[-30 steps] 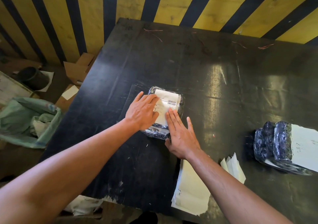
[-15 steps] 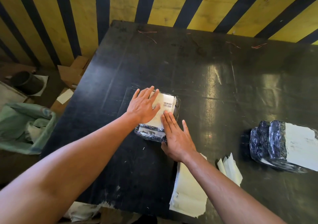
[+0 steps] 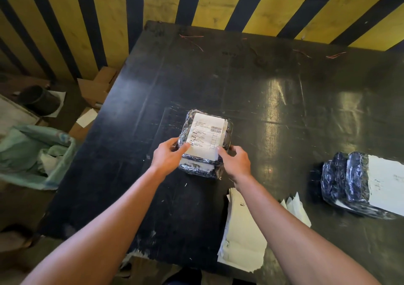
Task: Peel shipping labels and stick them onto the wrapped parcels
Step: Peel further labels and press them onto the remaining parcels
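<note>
Label [image 3: 205, 139] lies flat on parcel [image 3: 204, 144], mid-surface [image 3: 262, 83]. Left hand [image 3: 167, 157] and right hand [image 3: 236, 162] grip its near corners. Labelled parcels [image 3: 358, 184] right of it; label stack [image 3: 242, 236] nearer: more probably remain.

Parcel [image 3: 205, 144]: glossy, crinkled dark plastic wrap; matt white paper label [image 3: 206, 137] w/ printed barcode. Table [image 3: 262, 101] – black, glossy, scuffed, scratched. Sheets [image 3: 242, 241]: matt white paper. Wall [image 3: 109, 17] – painted wood, grain visible, matt. Boxes [image 3: 96, 85]: plain brown cardboard.
</note>
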`<act>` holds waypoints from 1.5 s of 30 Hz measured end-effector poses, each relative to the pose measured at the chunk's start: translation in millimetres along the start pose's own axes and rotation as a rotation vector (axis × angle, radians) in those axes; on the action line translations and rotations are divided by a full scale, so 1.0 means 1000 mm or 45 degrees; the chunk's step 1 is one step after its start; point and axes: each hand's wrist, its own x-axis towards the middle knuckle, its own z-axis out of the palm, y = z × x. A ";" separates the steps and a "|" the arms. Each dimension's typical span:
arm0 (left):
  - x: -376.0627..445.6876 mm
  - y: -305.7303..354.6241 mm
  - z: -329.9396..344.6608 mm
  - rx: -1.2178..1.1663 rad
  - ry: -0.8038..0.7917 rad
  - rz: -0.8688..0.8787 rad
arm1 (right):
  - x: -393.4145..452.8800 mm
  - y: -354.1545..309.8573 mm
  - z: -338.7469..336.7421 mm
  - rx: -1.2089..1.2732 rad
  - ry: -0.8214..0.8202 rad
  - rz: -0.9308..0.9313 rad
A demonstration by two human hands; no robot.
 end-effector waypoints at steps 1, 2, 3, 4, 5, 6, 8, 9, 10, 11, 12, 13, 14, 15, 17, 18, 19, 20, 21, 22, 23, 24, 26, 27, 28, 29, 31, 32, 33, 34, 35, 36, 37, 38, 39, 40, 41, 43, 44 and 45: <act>0.004 0.000 -0.002 -0.061 0.003 -0.037 | 0.001 -0.002 0.001 0.040 0.012 0.026; 0.008 0.001 -0.005 -0.147 0.007 -0.067 | 0.001 -0.006 0.001 0.090 0.014 0.048; 0.012 0.005 -0.009 -0.248 0.010 -0.104 | 0.002 -0.012 0.000 0.164 -0.001 0.068; 0.014 0.010 -0.012 -0.354 0.006 -0.141 | 0.003 -0.018 -0.001 0.247 -0.016 0.096; 0.017 0.017 -0.014 -0.439 -0.009 -0.181 | 0.005 -0.025 -0.002 0.315 -0.032 0.117; 0.020 0.025 -0.015 -0.506 -0.027 -0.222 | 0.007 -0.032 -0.004 0.353 -0.047 0.126; 0.024 0.041 -0.015 -0.567 -0.042 -0.293 | 0.011 -0.046 -0.010 0.397 -0.043 0.132; 0.026 0.047 -0.015 -0.563 -0.039 -0.290 | 0.012 -0.051 -0.013 0.409 -0.038 0.130; 0.026 0.052 -0.014 -0.553 -0.035 -0.259 | 0.014 -0.055 -0.017 0.422 -0.035 0.121; 0.026 0.056 -0.013 -0.534 -0.042 -0.215 | 0.014 -0.058 -0.021 0.440 -0.036 0.106; 0.024 0.059 -0.012 -0.513 -0.056 -0.170 | 0.014 -0.060 -0.025 0.459 -0.034 0.080; 0.022 0.062 -0.009 -0.491 -0.073 -0.127 | 0.015 -0.061 -0.030 0.469 -0.030 0.045; 0.019 0.064 -0.006 -0.475 -0.087 -0.092 | 0.016 -0.059 -0.035 0.465 -0.025 0.013; 0.015 0.066 -0.001 -0.463 -0.105 -0.068 | 0.016 -0.057 -0.040 0.456 -0.015 -0.018; 0.006 0.068 0.012 -0.434 -0.158 -0.037 | 0.017 -0.048 -0.054 0.426 0.015 -0.064; 0.002 0.068 0.022 -0.422 -0.195 -0.029 | 0.016 -0.042 -0.062 0.403 0.030 -0.078; -0.002 0.067 0.032 -0.414 -0.231 -0.029 | 0.015 -0.035 -0.071 0.387 0.046 -0.088; -0.007 0.066 0.044 -0.417 -0.263 -0.038 | 0.015 -0.027 -0.082 0.378 0.060 -0.097; -0.011 0.064 0.056 -0.420 -0.292 -0.052 | 0.014 -0.018 -0.092 0.362 0.073 -0.098; -0.015 0.061 0.070 -0.424 -0.320 -0.066 | 0.014 -0.008 -0.102 0.350 0.083 -0.091; -0.019 0.058 0.084 -0.416 -0.344 -0.082 | 0.013 0.004 -0.113 0.341 0.097 -0.077; -0.023 0.055 0.099 -0.401 -0.359 -0.098 | 0.014 0.016 -0.123 0.330 0.118 -0.054; -0.031 0.052 0.131 -0.339 -0.379 -0.126 | 0.014 0.039 -0.144 0.285 0.173 -0.011; -0.036 0.052 0.147 -0.297 -0.393 -0.131 | 0.015 0.051 -0.154 0.260 0.200 0.016; -0.041 0.053 0.163 -0.248 -0.407 -0.127 | 0.016 0.063 -0.163 0.241 0.229 0.049; -0.046 0.054 0.179 -0.195 -0.419 -0.116 | 0.018 0.075 -0.172 0.222 0.256 0.087; -0.051 0.053 0.209 -0.114 -0.435 -0.103 | 0.022 0.094 -0.188 0.199 0.300 0.147; -0.052 0.052 0.223 -0.091 -0.445 -0.106 | 0.023 0.101 -0.196 0.197 0.319 0.181; -0.052 0.050 0.236 -0.067 -0.457 -0.113 | 0.026 0.108 -0.203 0.199 0.333 0.210; -0.051 0.049 0.248 -0.041 -0.468 -0.127 | 0.029 0.115 -0.210 0.201 0.344 0.237; -0.049 0.049 0.260 -0.014 -0.476 -0.145 | 0.031 0.120 -0.216 0.196 0.353 0.265; -0.047 0.048 0.270 0.009 -0.482 -0.162 | 0.034 0.124 -0.221 0.185 0.364 0.292; -0.045 0.049 0.279 0.029 -0.485 -0.170 | 0.039 0.129 -0.226 0.176 0.367 0.315; -0.043 0.050 0.288 0.050 -0.488 -0.172 | 0.044 0.134 -0.229 0.171 0.365 0.332; -0.041 0.051 0.295 0.067 -0.488 -0.170 | 0.049 0.140 -0.231 0.165 0.362 0.339; -0.039 0.052 0.301 0.082 -0.482 -0.169 | 0.053 0.143 -0.232 0.147 0.354 0.343; -0.037 0.052 0.306 0.098 -0.472 -0.172 | 0.056 0.145 -0.233 0.127 0.337 0.344; -0.032 0.052 0.313 0.138 -0.449 -0.176 | 0.062 0.150 -0.232 0.079 0.288 0.334; -0.029 0.052 0.315 0.162 -0.441 -0.172 | 0.063 0.150 -0.232 0.037 0.260 0.334; -0.028 0.051 0.317 0.187 -0.437 -0.162 | 0.063 0.152 -0.231 -0.019 0.234 0.335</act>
